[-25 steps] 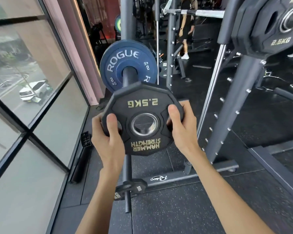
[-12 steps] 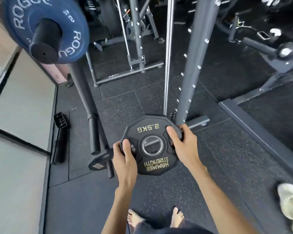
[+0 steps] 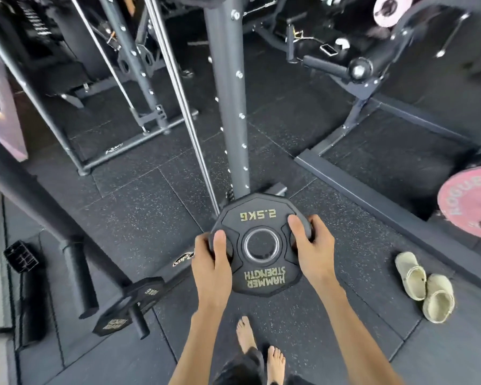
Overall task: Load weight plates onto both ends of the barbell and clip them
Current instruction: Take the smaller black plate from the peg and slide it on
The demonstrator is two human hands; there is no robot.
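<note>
A black 2.5 kg plate (image 3: 261, 218) marked Hammer Strength is held flat in front of me, above the floor. My left hand (image 3: 213, 262) grips its left grip slot with the thumb on top. My right hand (image 3: 311, 245) grips the right slot the same way. A pink Rogue plate (image 3: 468, 201) sits on a bar end at the right edge. The blue Rogue plate and its sleeve are out of view. No clip is visible.
A grey rack upright (image 3: 228, 93) stands just beyond the plate. A black 10 kg plate (image 3: 139, 295) hangs on a low storage peg at lower left. A pair of pale clogs (image 3: 425, 290) lies on the rubber floor at right. My bare feet (image 3: 258, 348) are below.
My view has swung from the blue-plate bar end down and to the right. The 2.5 kg plate came away with both hands, and a pink plate has come into view at right.
</note>
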